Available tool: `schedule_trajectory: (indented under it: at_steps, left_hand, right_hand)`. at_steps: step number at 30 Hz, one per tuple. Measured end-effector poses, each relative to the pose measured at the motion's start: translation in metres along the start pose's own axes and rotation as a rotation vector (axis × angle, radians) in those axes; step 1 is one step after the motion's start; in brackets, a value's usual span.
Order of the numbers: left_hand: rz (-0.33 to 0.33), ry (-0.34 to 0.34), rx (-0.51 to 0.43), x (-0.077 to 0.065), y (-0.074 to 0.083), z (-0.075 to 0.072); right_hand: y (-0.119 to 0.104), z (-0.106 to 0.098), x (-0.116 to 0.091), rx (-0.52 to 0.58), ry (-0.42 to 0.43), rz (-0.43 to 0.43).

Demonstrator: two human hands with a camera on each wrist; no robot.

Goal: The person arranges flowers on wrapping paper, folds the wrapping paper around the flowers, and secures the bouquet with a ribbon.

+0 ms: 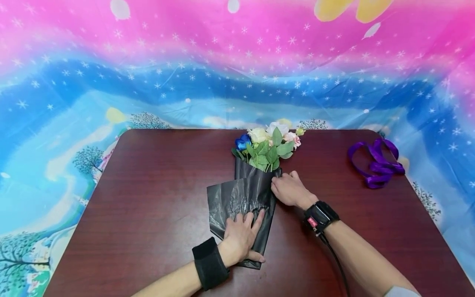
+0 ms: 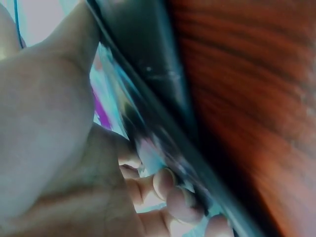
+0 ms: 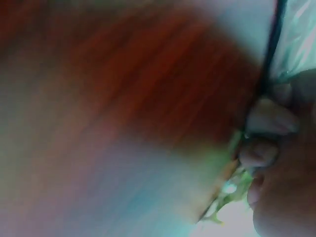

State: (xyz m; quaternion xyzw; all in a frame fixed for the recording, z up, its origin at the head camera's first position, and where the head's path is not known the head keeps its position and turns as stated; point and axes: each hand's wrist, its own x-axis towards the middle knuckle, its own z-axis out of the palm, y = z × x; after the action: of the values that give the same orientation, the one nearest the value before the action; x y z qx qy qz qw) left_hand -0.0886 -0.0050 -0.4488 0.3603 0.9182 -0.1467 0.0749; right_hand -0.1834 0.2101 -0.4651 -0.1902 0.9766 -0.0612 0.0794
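Note:
A bouquet of artificial flowers (image 1: 272, 150), with blue, white and pink blooms and green leaves, lies with its heads toward the table's far edge. Black wrapping paper (image 1: 224, 198) covers its stems, one flap folded across from the right and jutting out to the left. My left hand (image 1: 239, 237) presses on the lower wrap, its fingers spread; the left wrist view shows the paper's edge (image 2: 163, 123) running past the fingertips. At the wrap's upper right edge, just below the blooms, my right hand (image 1: 291, 189) pinches the paper with curled fingers (image 3: 259, 150). The stems are hidden inside.
A loosely coiled purple ribbon (image 1: 378, 165) rests near the right edge of the dark red wooden table (image 1: 148, 198). Behind the table hangs a printed cloth backdrop (image 1: 208, 74). A black cable (image 1: 335, 255) trails from the right wristband.

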Motion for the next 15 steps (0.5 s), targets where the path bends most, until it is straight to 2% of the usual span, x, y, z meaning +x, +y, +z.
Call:
schedule_trajectory:
  at_steps: [10, 15]
  left_hand:
    - [-0.009, 0.004, 0.019, -0.002, 0.001, 0.000]
    - [-0.027, -0.005, -0.033, 0.001, -0.002, 0.003]
  right_hand:
    - [0.019, -0.004, 0.023, 0.006, 0.008, 0.135]
    - [0.022, -0.005, 0.032, 0.013, -0.008, 0.193]
